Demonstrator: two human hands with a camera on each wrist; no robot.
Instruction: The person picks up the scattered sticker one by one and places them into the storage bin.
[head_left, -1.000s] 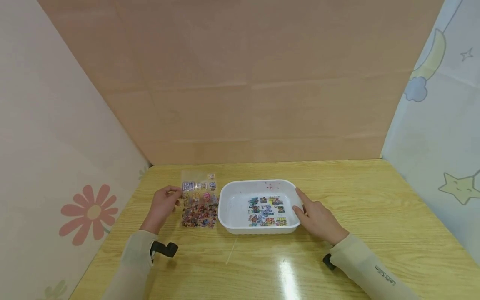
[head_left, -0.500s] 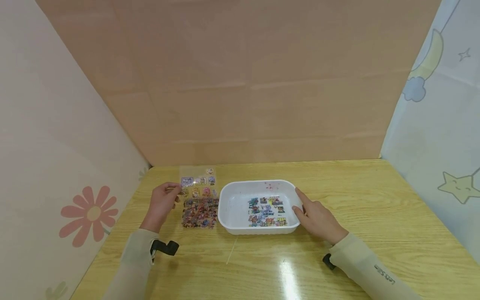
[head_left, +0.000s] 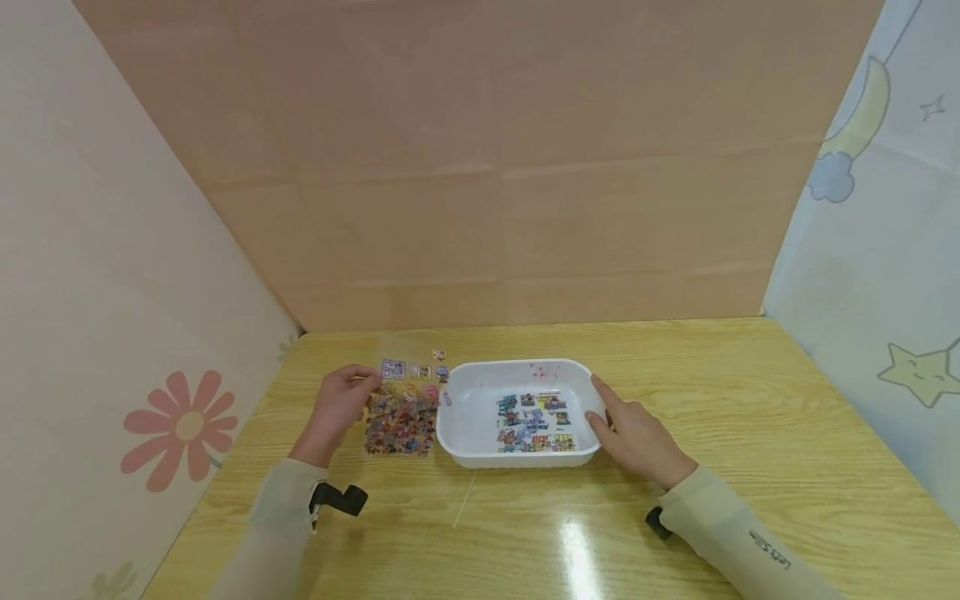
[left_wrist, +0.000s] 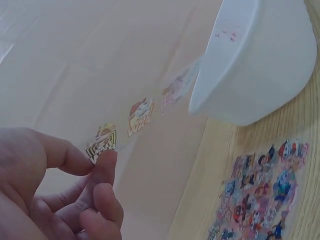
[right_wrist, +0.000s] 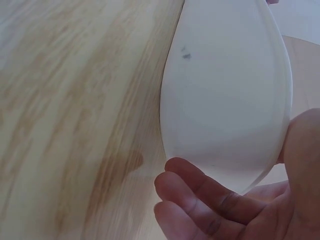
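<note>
My left hand [head_left: 343, 407] pinches the left edge of a clear sticker sheet [head_left: 411, 372] between thumb and finger; in the left wrist view the pinched edge sits by a badge-like print [left_wrist: 102, 142]. The sheet is raised, and its right edge overlaps the tray's left rim. Beneath it on the table lies another densely printed sticker sheet [head_left: 401, 433]. My right hand [head_left: 643, 437] grips the right end of the white plastic tray [head_left: 468, 417], thumb over the rim and fingers along the outer wall [right_wrist: 225, 100]. Colourful stickers [head_left: 532, 423] lie on the tray's floor.
The wooden table [head_left: 712, 400] runs back to a tan backdrop [head_left: 495, 208], with patterned side walls left and right. A thin pale strand [head_left: 465, 498] lies in front of the tray. Small red marks [head_left: 545, 369] show on the tray's back wall.
The left hand first shifted slightly back, then moved right with the clear sheet, whose right edge now reaches over the tray's rim. The right hand and the tray have stayed put.
</note>
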